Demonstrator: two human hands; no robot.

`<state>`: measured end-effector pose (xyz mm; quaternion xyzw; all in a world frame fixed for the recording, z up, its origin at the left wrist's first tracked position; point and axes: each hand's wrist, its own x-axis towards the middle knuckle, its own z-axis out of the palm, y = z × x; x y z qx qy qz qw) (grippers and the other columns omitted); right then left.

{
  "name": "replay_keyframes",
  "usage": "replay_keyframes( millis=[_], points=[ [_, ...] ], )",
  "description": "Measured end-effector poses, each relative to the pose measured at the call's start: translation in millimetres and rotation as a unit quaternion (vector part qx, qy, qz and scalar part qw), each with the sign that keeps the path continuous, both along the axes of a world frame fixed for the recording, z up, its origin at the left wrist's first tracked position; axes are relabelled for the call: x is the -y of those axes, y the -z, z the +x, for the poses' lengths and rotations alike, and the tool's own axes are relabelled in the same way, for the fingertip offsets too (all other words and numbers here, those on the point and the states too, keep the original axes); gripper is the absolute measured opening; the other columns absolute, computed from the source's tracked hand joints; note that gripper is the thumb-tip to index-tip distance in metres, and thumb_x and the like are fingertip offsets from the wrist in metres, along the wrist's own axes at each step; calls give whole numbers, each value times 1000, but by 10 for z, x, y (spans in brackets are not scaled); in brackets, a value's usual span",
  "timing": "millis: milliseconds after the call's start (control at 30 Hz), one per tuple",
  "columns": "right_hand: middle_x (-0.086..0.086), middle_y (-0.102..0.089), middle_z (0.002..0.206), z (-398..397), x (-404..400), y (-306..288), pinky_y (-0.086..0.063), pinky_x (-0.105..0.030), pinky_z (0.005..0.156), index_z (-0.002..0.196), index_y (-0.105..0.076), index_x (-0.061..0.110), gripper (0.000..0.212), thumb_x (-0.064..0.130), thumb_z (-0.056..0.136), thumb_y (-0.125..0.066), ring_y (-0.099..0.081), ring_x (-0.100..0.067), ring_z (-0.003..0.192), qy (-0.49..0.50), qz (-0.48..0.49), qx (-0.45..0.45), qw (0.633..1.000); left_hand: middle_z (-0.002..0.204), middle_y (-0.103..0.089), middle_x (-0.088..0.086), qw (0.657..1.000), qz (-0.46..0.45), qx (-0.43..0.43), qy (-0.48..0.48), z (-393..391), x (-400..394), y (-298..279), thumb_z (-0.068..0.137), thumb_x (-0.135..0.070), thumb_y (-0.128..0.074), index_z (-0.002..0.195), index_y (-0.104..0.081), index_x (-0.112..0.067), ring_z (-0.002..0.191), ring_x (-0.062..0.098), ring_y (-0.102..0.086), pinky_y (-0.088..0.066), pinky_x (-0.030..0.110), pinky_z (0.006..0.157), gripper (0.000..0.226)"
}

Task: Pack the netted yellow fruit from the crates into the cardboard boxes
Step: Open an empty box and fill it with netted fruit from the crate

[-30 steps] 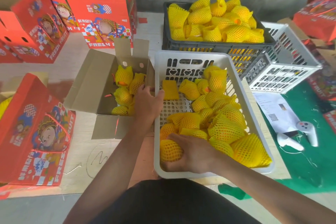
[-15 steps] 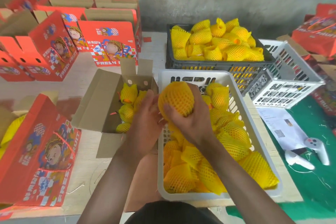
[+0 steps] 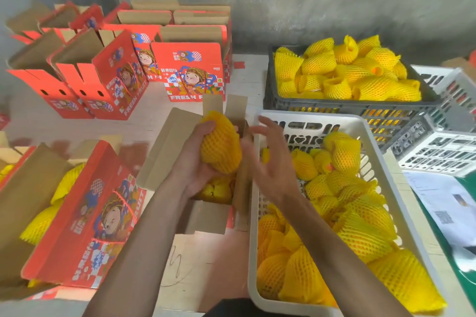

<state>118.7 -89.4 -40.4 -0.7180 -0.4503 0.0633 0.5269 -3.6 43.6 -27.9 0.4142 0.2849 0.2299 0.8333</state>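
Observation:
My left hand [image 3: 197,162] grips a netted yellow fruit [image 3: 221,142] above the open cardboard box [image 3: 167,144], where more netted fruit [image 3: 219,189] lies partly hidden under my hand. Just right of the held fruit, my right hand [image 3: 270,162] is open with fingers spread and empty, over the left rim of the white crate [image 3: 371,136]. Several netted fruits [image 3: 355,219] fill that crate. A dark crate [image 3: 334,107] behind it is heaped with netted fruit [image 3: 342,69].
Red printed fruit boxes [image 3: 190,72] stand open at the back left. A filled red box [image 3: 85,213] lies at the near left. An empty white crate [image 3: 443,141] and a paper sheet [image 3: 443,208] sit at the right on green matting.
The fruit lifted from the white crate passed from my right hand to my left and moved left over the cardboard box. My right hand let go and opened.

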Motion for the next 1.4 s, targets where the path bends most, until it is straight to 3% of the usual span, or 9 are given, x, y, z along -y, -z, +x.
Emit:
replay_keyframes(
  millis=[133,233,367,533,733,867,1000,1233,1400],
  points=[
    [9,-69,104,248,220,249,-55,-41,87,106,-70,22,41,46,104,-37,-63,-8,102,133,63,-152,977,90,-69,-19,881,352,-252,-192,243,-193,137,68,-62,-77,91,-65,-36,99,12,-62,-46,9,69,37],
    [11,-72,103,297,347,496,-57,-36,83,100,-72,23,40,43,107,-38,-67,-9,102,135,51,-153,978,120,-54,-10,701,564,-414,-139,345,-248,543,68,-73,-69,117,-56,-30,131,21,-35,-45,38,91,66],
    [10,-74,99,220,422,731,-57,-31,76,91,-71,26,41,44,110,-39,-71,-15,98,126,51,-160,978,143,-45,5,504,655,-561,-46,446,-210,914,79,-75,-60,131,-55,-23,143,29,-28,-37,59,96,73],
    [3,-74,89,247,441,882,-58,-42,68,86,-71,27,43,43,112,-40,-71,-20,86,121,50,-163,978,156,-17,15,377,622,-671,146,510,-42,1277,101,-21,-47,144,-42,-20,146,32,-14,-35,66,100,43],
    [4,-73,81,417,581,789,-58,-49,63,92,-73,27,33,42,108,-48,-70,-19,74,88,-73,-144,983,157,-9,10,590,526,-587,177,397,-170,1281,84,-42,-76,144,-36,-20,146,33,-10,-41,60,107,76],
    [4,-63,129,553,722,756,-53,-37,91,129,-63,24,37,49,102,-57,-62,-20,119,38,-360,-34,932,166,-2,16,656,471,-549,214,329,-222,1178,86,-39,-76,156,-27,-19,154,39,8,-13,50,125,87],
    [-2,-37,161,519,791,728,-43,-43,111,155,-40,24,68,51,97,-63,-41,-27,145,-60,-545,1,836,156,-41,12,737,454,-474,161,367,-153,866,86,-26,-76,150,-43,-13,143,32,-39,-36,38,111,73],
    [-12,-47,150,441,742,958,-45,-49,105,149,-39,16,89,69,84,-69,-44,-39,139,-25,-633,141,761,130,-62,-2,750,620,-228,35,581,702,654,95,-22,-67,118,-67,-18,126,12,-54,-39,25,105,23],
    [-4,-70,120,536,480,1087,-54,-42,87,130,-60,25,47,56,94,-54,-66,-30,115,-55,-632,208,744,121,-69,-9,752,624,-187,103,728,1008,731,100,-27,-60,111,-71,-23,113,6,-61,-51,31,98,16]
  ],
)
